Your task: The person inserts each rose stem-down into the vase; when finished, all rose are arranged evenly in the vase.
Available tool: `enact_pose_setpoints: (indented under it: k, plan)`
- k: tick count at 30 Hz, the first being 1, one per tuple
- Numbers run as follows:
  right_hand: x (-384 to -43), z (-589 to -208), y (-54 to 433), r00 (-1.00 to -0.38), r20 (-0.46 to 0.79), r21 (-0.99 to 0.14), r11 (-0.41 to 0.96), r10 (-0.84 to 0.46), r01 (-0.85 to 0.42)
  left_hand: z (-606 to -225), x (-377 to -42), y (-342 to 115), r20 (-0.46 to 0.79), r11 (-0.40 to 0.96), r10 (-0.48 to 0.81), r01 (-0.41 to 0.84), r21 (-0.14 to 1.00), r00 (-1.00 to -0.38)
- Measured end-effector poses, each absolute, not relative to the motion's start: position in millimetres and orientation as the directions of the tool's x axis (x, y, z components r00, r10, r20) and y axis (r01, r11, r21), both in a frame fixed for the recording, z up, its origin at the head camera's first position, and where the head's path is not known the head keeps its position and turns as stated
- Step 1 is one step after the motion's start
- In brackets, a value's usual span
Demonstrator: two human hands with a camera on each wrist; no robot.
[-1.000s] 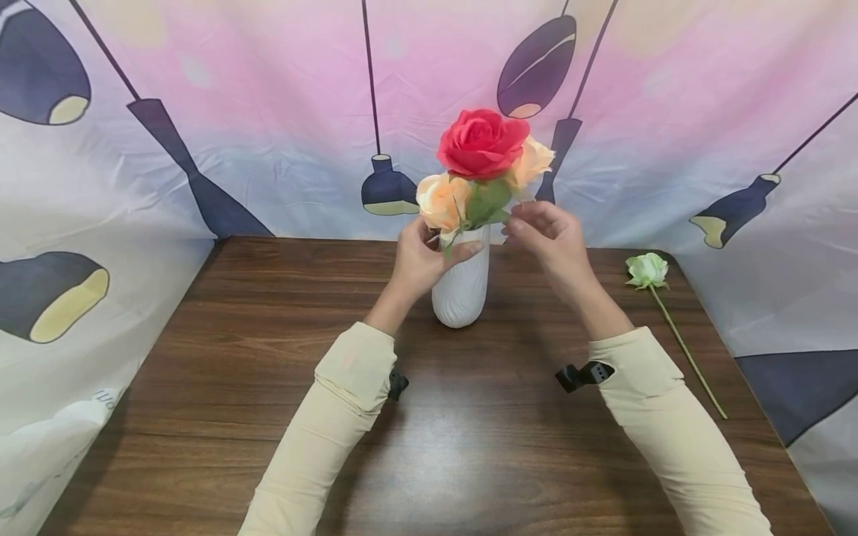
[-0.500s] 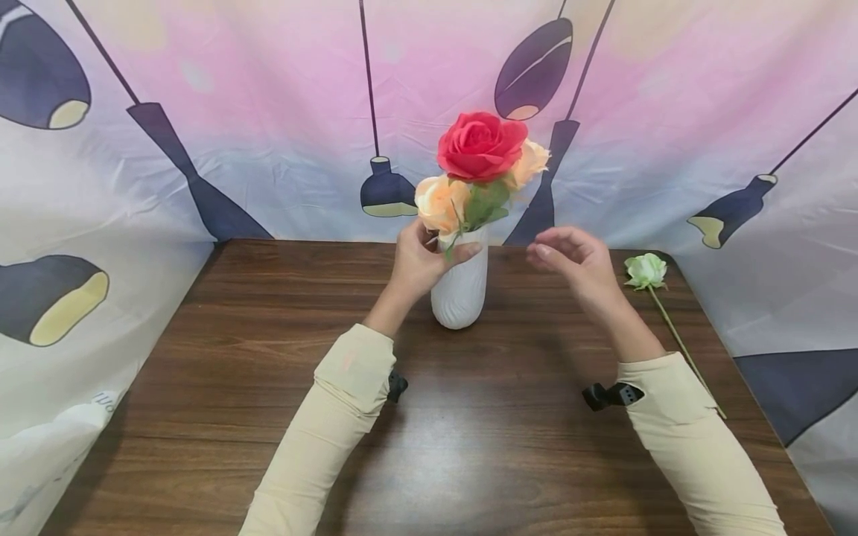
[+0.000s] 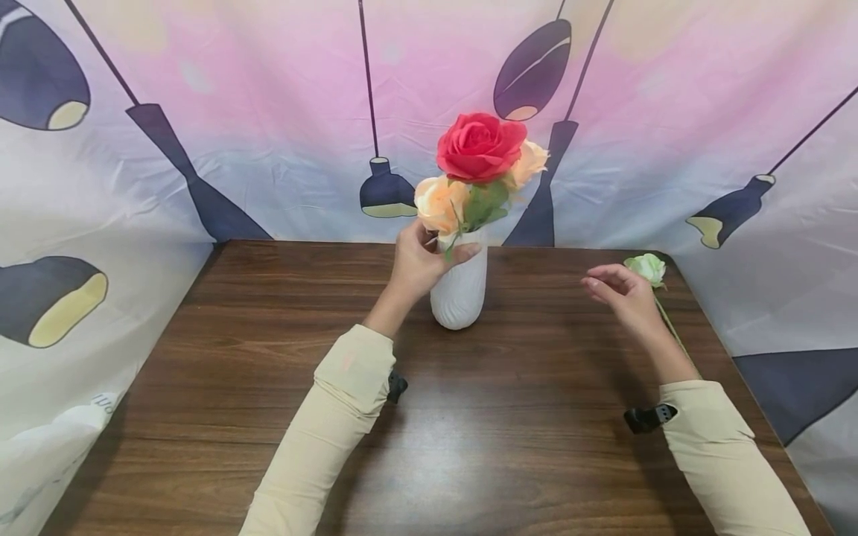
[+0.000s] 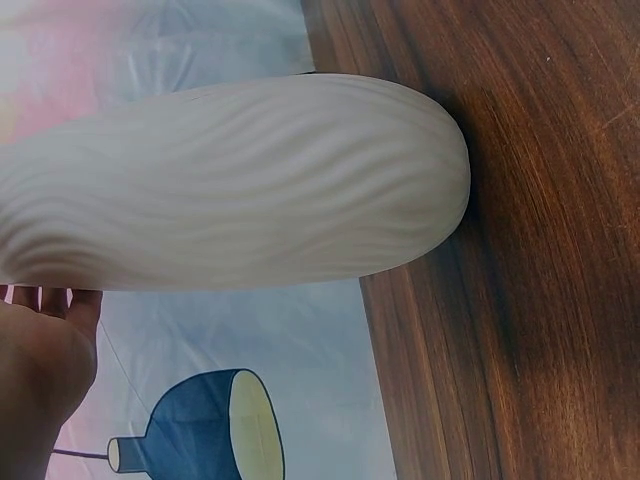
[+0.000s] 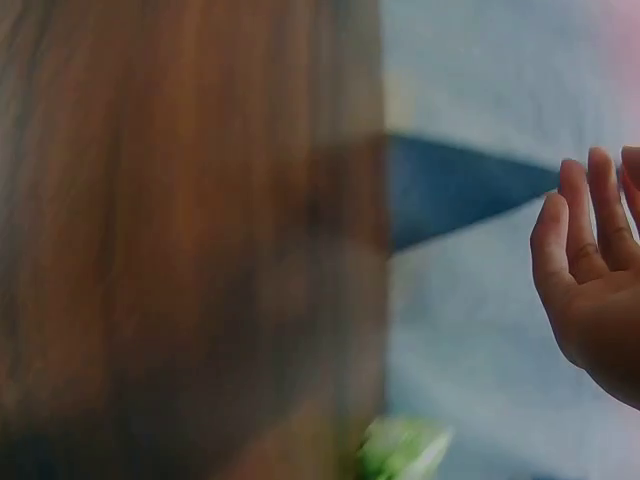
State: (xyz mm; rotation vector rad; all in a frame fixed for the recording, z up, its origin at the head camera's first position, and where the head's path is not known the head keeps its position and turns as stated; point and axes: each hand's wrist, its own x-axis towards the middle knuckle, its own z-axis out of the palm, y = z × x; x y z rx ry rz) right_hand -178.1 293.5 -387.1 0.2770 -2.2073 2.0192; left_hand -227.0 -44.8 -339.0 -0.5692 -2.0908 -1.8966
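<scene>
A white ribbed vase [image 3: 461, 294] stands upright on the wooden table, also large in the left wrist view [image 4: 250, 185]. Out of its mouth rise a red rose [image 3: 481, 147], a peach rose [image 3: 441, 202] at the left and another peach rose [image 3: 531, 164] behind at the right, with green leaves [image 3: 485, 202]. My left hand [image 3: 422, 260] grips the vase near its rim, thumb across the front. At the right my right hand [image 3: 623, 294] holds nothing, fingers loosely bent, above the table. Just behind it lies a pale green rose [image 3: 647, 269], its stem partly hidden by the hand and forearm.
The brown wooden table [image 3: 268, 357] ends at a patterned cloth backdrop [image 3: 281, 112] at the back, with more cloth along both sides. A black wrist camera [image 3: 646, 419] sits below the right cuff, another [image 3: 397, 387] at the left cuff.
My right hand has left the flowers and moved right and toward me, now overlapping the green rose's stem in the head view. The left hand keeps its grip on the vase.
</scene>
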Motion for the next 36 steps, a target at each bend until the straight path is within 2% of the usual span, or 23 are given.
enact_pose_setpoints:
  k: [5,8,12,15,25,36]
  plan:
    - [-177.3,-405.1,325.4,-0.983,0.176,-0.964,0.211,0.054,-0.161,-339.5,-227.4,-45.2,0.438,0.076,0.113,0.447,0.891,-0.892]
    - [-176.0,-413.1,340.6,-0.978,0.176,-0.927,0.353,0.113,-0.126,-339.5,-227.4,-45.7,0.438,0.074,0.112,0.447,0.891,-0.892]
    - [-172.5,-426.0,359.7,-0.963,0.208,-0.797,0.601,0.174,-0.064,-339.6,-227.0,-46.1,0.437,0.072,0.112,0.446,0.892,-0.893]
    - [-167.4,-434.7,375.0,-0.951,0.229,-0.703,0.711,0.210,-0.012,-339.8,-227.4,-45.9,0.438,0.075,0.117,0.448,0.891,-0.891]
    - [-158.7,-447.4,414.1,-0.944,0.185,-0.656,0.750,0.272,0.087,-338.2,-227.0,-45.4,0.451,0.075,0.120,0.461,0.884,-0.884]
    - [-155.7,-450.5,422.6,-0.953,0.123,-0.580,0.800,0.277,0.157,-338.3,-226.8,-45.5,0.445,0.077,0.121,0.455,0.887,-0.887]
